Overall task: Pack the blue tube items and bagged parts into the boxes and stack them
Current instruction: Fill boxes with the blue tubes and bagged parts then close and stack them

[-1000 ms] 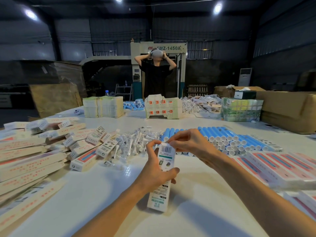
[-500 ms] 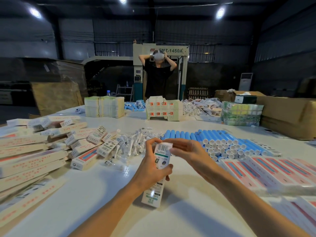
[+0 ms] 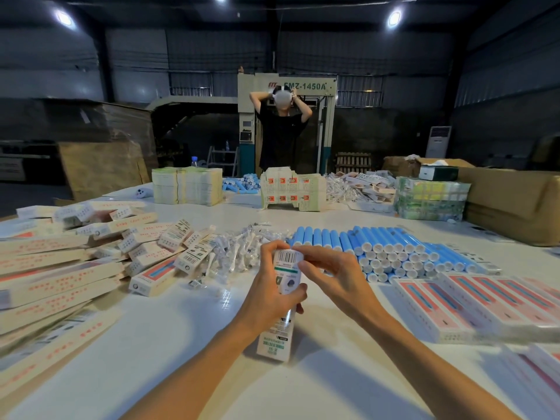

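The box (image 3: 272, 344) stands on end on the surface (image 3: 181, 344), front and centre; the left hand (image 3: 269, 295) wraps its grip round the middle; the right hand (image 3: 333, 274) pinches the top flap; closing appears to be in hand; next the flap needs tucking shut, then the box needs laying on the packed row (image 3: 472, 301) at right.

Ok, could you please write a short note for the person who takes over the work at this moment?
Left hand grips the box, upright on the table. Right hand pinches its top end; whether the flap is closed cannot be told.
Blue tubes lie stacked behind the hands, bagged parts left of them.
Done: a left pile and a right pile of boxes; contents not visible.
Left: close this box, stack it, pack the remaining tubes and parts.
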